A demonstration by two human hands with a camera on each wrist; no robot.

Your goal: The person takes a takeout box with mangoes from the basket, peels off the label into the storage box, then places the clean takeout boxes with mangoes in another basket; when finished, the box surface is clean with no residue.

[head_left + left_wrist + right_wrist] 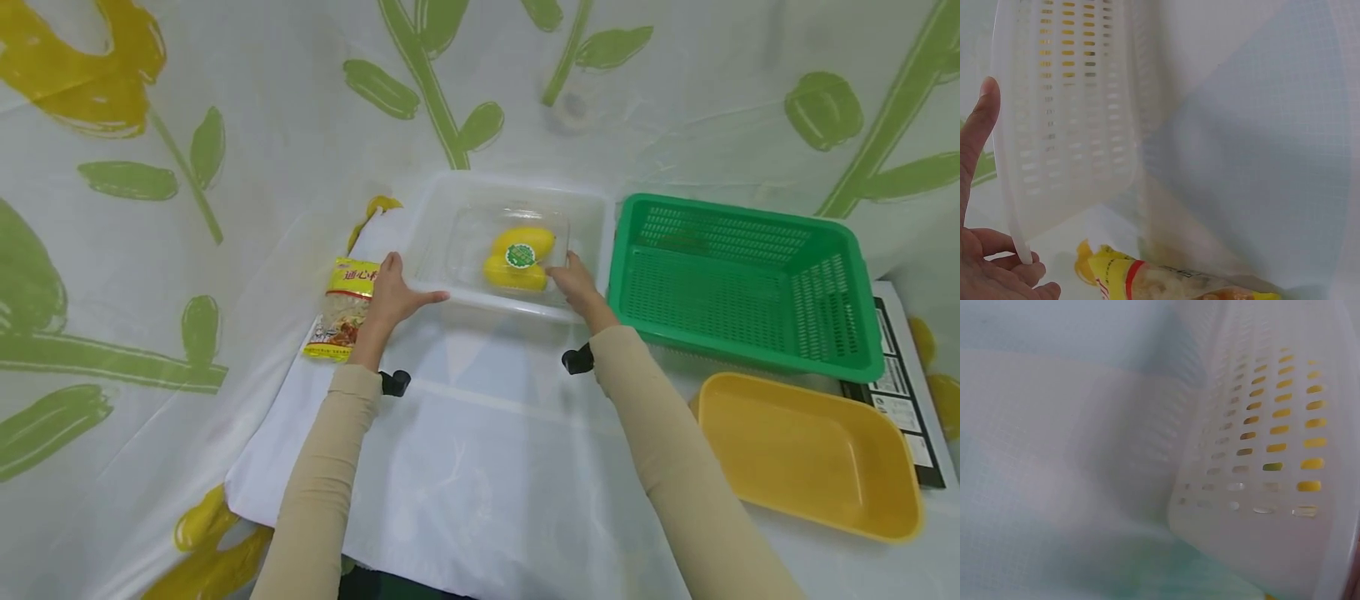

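Note:
In the head view a white basket (510, 305) holds a clear plastic box (465, 242) with yellow fruit (525, 240) and a round green-and-white label. My left hand (390, 296) grips the basket's near left corner; the left wrist view shows the thumb of that hand (997, 262) stretched along the rim and the fingers curled round it. My right hand (579, 287) reaches over the near right rim, its thumb at the box's right side; its grip is unclear. Only a blurred sliver of it shows in the right wrist view, beside the slotted basket wall (1254, 531).
A noodle bag (341, 308) lies left of the basket, close to my left hand. On the right stand a green basket (742, 354) and, nearer, a yellow tray (810, 458). A black-and-white printed panel (907, 392) lies partly beneath these two. Pale cloth (480, 475) covers the near surface.

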